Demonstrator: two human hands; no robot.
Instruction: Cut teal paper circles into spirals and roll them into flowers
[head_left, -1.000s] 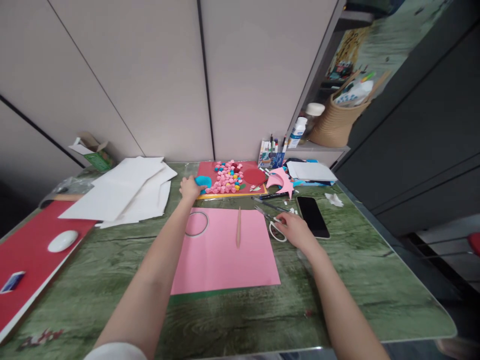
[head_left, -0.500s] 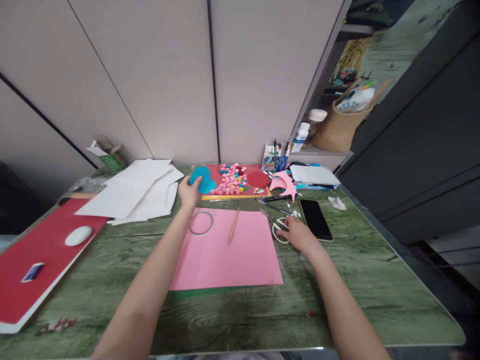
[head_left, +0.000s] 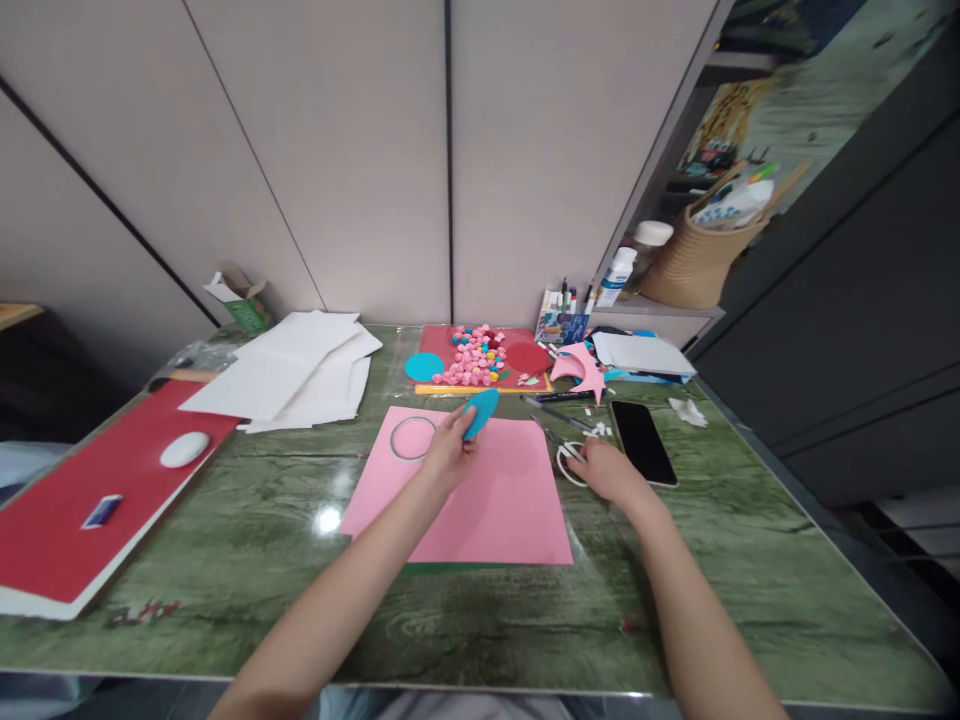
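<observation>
Above the pink sheet (head_left: 495, 500), my left hand (head_left: 452, 448) pinches a blue paper disc (head_left: 481, 412), tilted on edge. A grey ring (head_left: 412, 439) lies on the sheet, left of that hand. My right hand (head_left: 609, 470) is closed on the handles of the white-handled scissors (head_left: 571, 462), which rest on the green table at the sheet's right edge. Another blue circle (head_left: 424, 367) lies at the back beside a pile of pink pompoms (head_left: 477, 362) on red paper. The pencil seen on the sheet before is hidden now.
White papers (head_left: 285, 370) lie at the back left, near a red board (head_left: 112, 480) with a white mouse (head_left: 184, 449). A black phone (head_left: 643, 443) sits right of my right hand. Pink scraps (head_left: 581, 368), pens and a marker box (head_left: 562, 318) stand behind.
My left hand has lifted one blue disc off the back pile and brought it right and nearer, over the pink sheet. My right hand has stayed at the scissors. The view has shifted slightly.
</observation>
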